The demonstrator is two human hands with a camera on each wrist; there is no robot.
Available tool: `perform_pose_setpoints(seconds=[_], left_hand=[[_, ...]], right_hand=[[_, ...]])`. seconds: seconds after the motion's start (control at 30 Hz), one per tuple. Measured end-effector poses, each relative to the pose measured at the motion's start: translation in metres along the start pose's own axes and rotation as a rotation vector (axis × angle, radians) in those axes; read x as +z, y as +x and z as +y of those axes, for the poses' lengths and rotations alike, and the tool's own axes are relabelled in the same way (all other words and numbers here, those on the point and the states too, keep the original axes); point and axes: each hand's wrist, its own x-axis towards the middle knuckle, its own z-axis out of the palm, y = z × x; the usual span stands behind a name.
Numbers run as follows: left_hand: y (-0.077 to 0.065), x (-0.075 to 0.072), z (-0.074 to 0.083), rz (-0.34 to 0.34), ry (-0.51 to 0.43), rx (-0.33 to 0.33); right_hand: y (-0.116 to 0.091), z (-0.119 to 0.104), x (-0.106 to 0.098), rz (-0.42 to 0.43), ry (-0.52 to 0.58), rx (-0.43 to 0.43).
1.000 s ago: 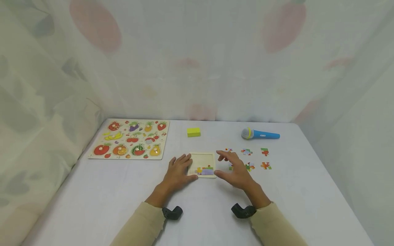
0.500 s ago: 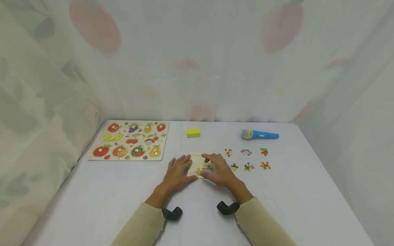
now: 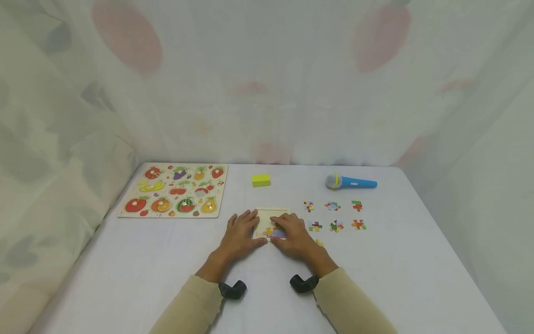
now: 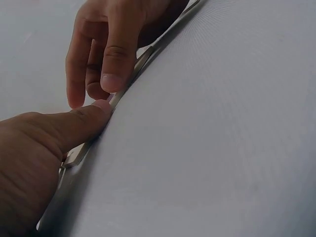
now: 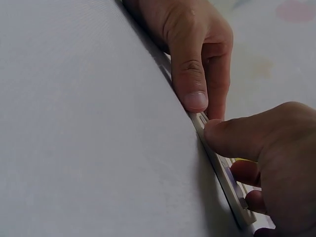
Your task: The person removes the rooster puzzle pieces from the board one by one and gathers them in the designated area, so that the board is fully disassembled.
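Note:
A small square wooden puzzle tray (image 3: 271, 212) lies on the table between my hands. Joined jigsaw pieces (image 3: 277, 233), yellow, purple and green, fill its near part. My left hand (image 3: 240, 234) holds the tray's left side, thumb on the near edge and fingers along the left border. My right hand (image 3: 295, 237) reaches over the tray's right side. In the right wrist view, the right thumb (image 5: 232, 138) is at the near rim, while bent fingers (image 5: 247, 172) touch the pieces inside. The right hand covers the tray's lower right corner.
Several loose jigsaw pieces (image 3: 335, 226) lie in rows to the right. A yellow jigsaw piece (image 3: 319, 242) shows beside my right wrist. Farther back are a yellow block (image 3: 260, 180) and a blue toy microphone (image 3: 356, 183). A fruit puzzle board (image 3: 173, 190) lies at the left.
My right hand has moved left from beside the tray onto its right part, and its fingers have come down on the pieces. A yellow loose piece has come into view. The left hand stays put.

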Motion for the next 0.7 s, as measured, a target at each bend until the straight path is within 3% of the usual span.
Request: perform_pose_setpoints(seconds=[0.33, 0.7], left_hand=[[-0.0005, 0.0004, 0.0008, 0.001, -0.011, -0.013], [-0.0001, 0.0004, 0.0017, -0.009, -0.011, -0.022]], right_hand=[[0.0008, -0.0072, -0.0004, -0.040, -0.103, 0.006], [0.0006, -0.0068, 0.0026, -0.048, -0.099, 0.028]])
